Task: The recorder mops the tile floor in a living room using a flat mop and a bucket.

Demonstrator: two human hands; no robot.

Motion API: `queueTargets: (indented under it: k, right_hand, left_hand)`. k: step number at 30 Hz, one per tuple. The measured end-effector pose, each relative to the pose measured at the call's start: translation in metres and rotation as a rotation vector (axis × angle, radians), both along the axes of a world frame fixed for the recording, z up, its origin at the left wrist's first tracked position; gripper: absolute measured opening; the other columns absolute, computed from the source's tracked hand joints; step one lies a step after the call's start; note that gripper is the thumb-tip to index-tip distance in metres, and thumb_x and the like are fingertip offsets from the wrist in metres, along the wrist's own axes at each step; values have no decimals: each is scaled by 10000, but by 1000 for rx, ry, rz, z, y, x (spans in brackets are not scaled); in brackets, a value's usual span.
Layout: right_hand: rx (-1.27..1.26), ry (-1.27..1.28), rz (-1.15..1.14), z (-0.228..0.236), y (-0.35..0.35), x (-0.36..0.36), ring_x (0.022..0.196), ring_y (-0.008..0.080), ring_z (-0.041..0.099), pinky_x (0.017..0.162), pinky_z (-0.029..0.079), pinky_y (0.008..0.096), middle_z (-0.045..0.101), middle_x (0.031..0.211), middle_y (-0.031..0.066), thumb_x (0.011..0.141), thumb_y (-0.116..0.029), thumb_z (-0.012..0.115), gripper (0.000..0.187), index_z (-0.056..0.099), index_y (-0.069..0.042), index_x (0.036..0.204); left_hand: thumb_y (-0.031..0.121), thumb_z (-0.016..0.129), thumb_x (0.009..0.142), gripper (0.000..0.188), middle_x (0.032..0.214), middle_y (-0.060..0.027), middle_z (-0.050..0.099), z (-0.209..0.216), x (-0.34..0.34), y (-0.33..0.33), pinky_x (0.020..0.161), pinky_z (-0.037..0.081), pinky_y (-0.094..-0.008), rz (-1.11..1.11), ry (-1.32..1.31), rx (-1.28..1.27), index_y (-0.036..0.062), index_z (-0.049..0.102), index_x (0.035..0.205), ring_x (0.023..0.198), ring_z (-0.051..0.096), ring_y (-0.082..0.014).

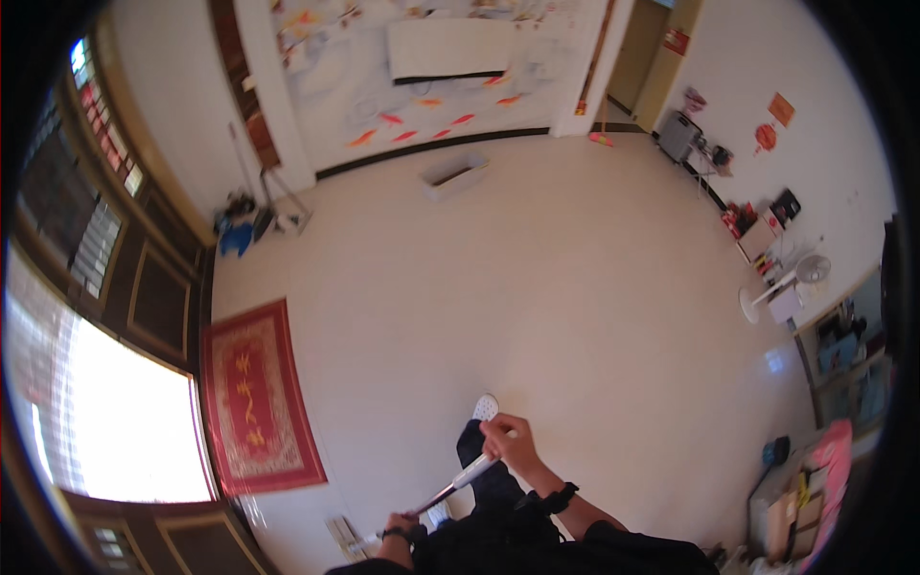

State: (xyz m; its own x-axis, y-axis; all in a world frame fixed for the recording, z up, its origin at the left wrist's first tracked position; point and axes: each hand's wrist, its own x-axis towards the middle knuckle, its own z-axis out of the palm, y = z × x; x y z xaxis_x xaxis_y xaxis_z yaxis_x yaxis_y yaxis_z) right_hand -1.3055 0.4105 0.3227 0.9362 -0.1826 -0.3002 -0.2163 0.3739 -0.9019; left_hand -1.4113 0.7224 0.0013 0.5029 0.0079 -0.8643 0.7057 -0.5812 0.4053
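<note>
A long-handled tool, apparently a flat mop [473, 472], slants across my body from upper right to lower left. Its upper grip is white and the pole below it is dark. My right hand [510, 444] is closed at the top end of the handle. Lower down, my left hand [402, 523] wraps round the pole, with a dark band on that wrist. Beyond the left hand, a pale flat head [343, 537] rests by the floor, partly cut off from sight by my arm. My white shoe [487, 406] stands just past the right hand.
To the left, a red mat [264, 398] lies by the bright open doorway [134, 412]. A grey bin [454, 176] sits on the floor ahead. Brooms and a dustpan [278, 216] stand far left. At right are a white fan [781, 286] and cardboard boxes [793, 517].
</note>
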Motion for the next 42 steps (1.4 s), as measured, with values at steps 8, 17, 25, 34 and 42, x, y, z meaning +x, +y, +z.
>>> queueTargets:
  k: [8,17,25,34,42]
  right_hand:
    - [58,-59,190,22,-45,152,394,78,392,393,333,226,387,467,2,819,-105,543,206,481,-20,642]
    - [190,-140,2,17,-174,292,377,77,355,373,331,231,338,439,-7,831,-90,507,226,436,-52,620]
    - [23,-127,-435,-1,-284,379,358,78,309,347,304,235,303,433,-11,841,-115,482,221,392,-85,641]
    - [-138,-154,-756,38,-377,478,373,77,256,370,284,225,236,443,-27,860,-153,430,299,309,-114,589]
    - [-252,-269,-903,61,-432,531,362,70,226,375,253,213,222,432,-28,860,-166,396,310,271,-122,580]
  left_hand:
    - [543,353,791,503,849,-161,605,-3,123,-14,703,463,-381,-1350,-135,335,130,600,933,834,572,-325]
    - [344,451,816,384,920,-186,603,100,319,-146,756,465,-355,-241,-2,203,2,609,888,909,574,-225]
    - [194,594,691,216,779,-131,598,67,490,-259,699,462,-340,-420,-190,190,27,585,829,745,576,-240]
    - [81,361,760,134,562,-81,404,8,714,-428,588,428,-376,1360,367,-759,47,379,632,558,446,-231]
    - [154,374,860,245,515,-53,346,70,840,-550,539,403,-352,1298,487,-944,70,336,633,486,380,-181]
